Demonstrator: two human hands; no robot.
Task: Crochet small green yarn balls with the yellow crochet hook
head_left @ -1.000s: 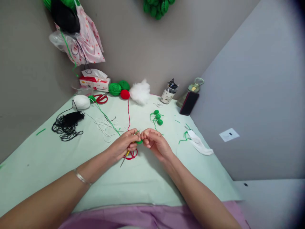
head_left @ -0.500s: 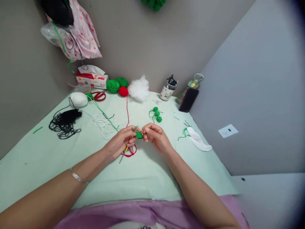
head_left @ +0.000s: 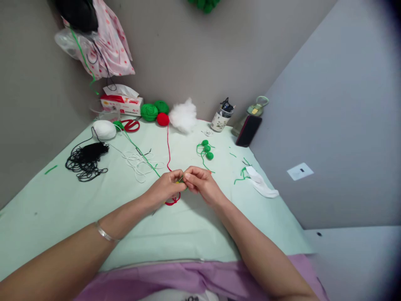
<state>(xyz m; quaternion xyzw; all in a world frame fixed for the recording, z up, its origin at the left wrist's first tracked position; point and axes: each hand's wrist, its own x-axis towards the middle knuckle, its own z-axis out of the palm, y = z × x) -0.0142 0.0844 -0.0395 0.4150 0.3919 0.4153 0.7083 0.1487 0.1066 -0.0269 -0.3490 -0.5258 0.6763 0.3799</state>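
Note:
My left hand (head_left: 165,188) and my right hand (head_left: 199,182) meet fingertip to fingertip over the pale green table (head_left: 62,209), both pinched closed. Between them sits a small green crochet piece (head_left: 181,181), mostly hidden by the fingers. A crochet hook (head_left: 156,212) with a yellow grip runs under my left hand, its metal end poking out below the palm. A red yarn strand (head_left: 168,146) loops under my left hand and leads back to a red yarn ball (head_left: 163,119). A green strand (head_left: 140,154) runs from my left hand toward the far left.
Several small green crocheted balls (head_left: 206,149) lie beyond my right hand. Black yarn (head_left: 86,156), white yarn (head_left: 104,129), red scissors (head_left: 130,125), a tissue box (head_left: 121,104), green yarn balls (head_left: 149,112), white stuffing (head_left: 184,116), a jar (head_left: 221,119), a phone (head_left: 248,130) and a white cloth (head_left: 261,186) are around.
My hands have closed in on each other, so the green piece is now almost covered. The hook has slid further under my left hand.

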